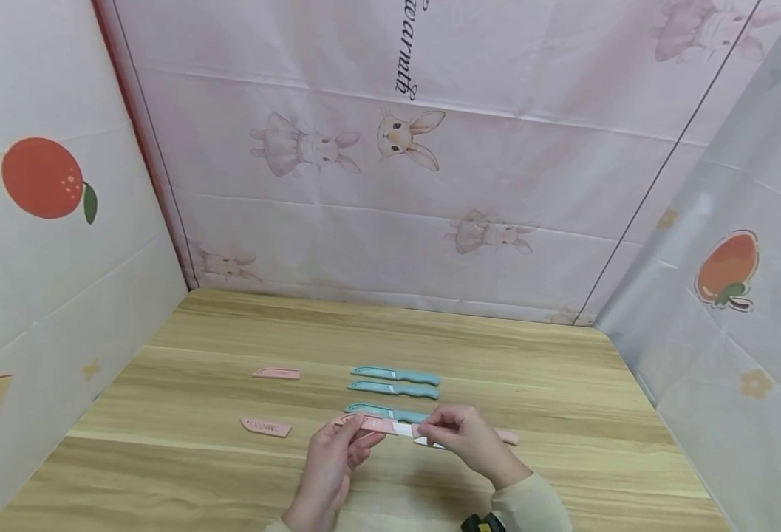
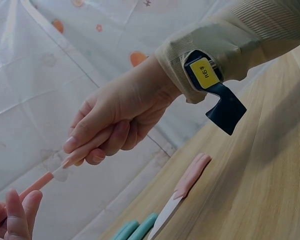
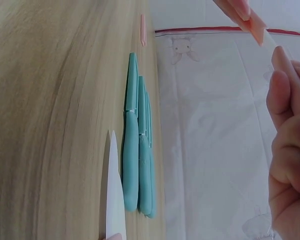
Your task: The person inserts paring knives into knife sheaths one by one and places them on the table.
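My left hand (image 1: 332, 459) pinches a pink blade sheath (image 1: 382, 425) between thumb and fingers. In my right hand (image 1: 468, 437) is the pink handle (image 2: 92, 146) of a knife. Its white blade (image 1: 402, 428) lies partly inside the sheath, and a short length shows between the sheath's mouth and the handle. Both hands hold these pieces above the table, in line with each other. Beneath the right hand another pink-handled knife (image 2: 190, 176) lies on the table with its white blade (image 3: 114, 192) bare. The right hand hides its middle in the head view.
Three teal knives, a far one (image 1: 419, 377), a middle one (image 1: 417, 390) and a near one (image 1: 410, 416), lie sheathed beyond the hands. Two loose pink sheaths, one farther (image 1: 277, 374) and one nearer (image 1: 267, 426), lie to the left. Printed cloth walls surround the wooden table (image 1: 184, 473).
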The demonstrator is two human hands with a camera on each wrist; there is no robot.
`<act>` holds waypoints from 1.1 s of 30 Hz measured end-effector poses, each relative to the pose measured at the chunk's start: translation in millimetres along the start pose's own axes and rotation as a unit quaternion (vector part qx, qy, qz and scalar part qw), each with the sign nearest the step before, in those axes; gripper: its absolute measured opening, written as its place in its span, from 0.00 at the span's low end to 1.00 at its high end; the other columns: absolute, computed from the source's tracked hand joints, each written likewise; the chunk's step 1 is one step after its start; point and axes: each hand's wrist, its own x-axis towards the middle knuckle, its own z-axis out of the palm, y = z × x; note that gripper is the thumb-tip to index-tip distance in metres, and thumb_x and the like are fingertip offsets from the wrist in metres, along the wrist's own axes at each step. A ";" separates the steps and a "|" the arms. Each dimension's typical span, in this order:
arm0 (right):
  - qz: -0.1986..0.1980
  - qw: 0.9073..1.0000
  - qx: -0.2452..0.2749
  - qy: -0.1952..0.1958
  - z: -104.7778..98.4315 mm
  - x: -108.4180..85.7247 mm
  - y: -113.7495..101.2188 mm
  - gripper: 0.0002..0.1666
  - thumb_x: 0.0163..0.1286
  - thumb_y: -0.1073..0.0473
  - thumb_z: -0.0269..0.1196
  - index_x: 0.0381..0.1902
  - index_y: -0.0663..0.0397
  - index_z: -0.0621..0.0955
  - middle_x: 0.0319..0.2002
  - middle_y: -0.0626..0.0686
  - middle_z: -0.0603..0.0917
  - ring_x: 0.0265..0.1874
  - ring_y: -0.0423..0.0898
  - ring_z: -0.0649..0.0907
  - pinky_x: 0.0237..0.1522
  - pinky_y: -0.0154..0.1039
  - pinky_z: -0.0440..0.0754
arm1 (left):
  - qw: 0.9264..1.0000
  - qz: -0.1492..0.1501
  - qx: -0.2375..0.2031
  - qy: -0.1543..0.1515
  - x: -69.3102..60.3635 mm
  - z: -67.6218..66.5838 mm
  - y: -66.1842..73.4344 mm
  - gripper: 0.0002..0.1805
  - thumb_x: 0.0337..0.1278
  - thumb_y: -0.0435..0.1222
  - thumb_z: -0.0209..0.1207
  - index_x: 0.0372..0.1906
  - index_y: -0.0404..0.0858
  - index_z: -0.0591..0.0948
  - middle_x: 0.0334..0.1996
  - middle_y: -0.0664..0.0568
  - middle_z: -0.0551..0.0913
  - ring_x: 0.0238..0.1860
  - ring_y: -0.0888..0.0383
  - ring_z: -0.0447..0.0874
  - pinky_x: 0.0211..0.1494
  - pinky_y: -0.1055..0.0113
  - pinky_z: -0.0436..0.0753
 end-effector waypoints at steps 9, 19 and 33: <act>-0.026 1.000 -0.010 0.007 3.6 1.7 3.7 0.07 0.64 0.62 0.63 0.28 0.61 0.82 0.25 0.53 0.83 0.25 0.39 0.80 0.31 0.32 0.82 | 1.000 -0.014 0.010 0.004 -1.5 0.2 -0.3 0.19 0.67 0.36 0.50 0.53 0.23 0.69 0.37 0.43 0.85 0.34 0.59 0.86 0.29 0.81 0.80; -0.032 0.999 -0.015 0.013 4.9 2.8 5.3 0.06 0.63 0.63 0.63 0.28 0.61 0.81 0.25 0.56 0.82 0.25 0.36 0.79 0.31 0.29 0.80 | 1.000 -0.012 0.009 -0.003 1.2 0.9 -2.9 0.19 0.68 0.37 0.50 0.53 0.24 0.69 0.38 0.43 0.84 0.35 0.58 0.85 0.29 0.80 0.80; -0.036 0.999 -0.026 0.007 9.5 6.2 17.1 0.07 0.64 0.63 0.62 0.28 0.61 0.81 0.25 0.58 0.82 0.25 0.38 0.80 0.31 0.29 0.80 | 1.000 -0.012 0.016 -0.007 0.7 0.7 -7.4 0.19 0.68 0.37 0.50 0.52 0.23 0.69 0.39 0.43 0.84 0.37 0.58 0.85 0.31 0.80 0.81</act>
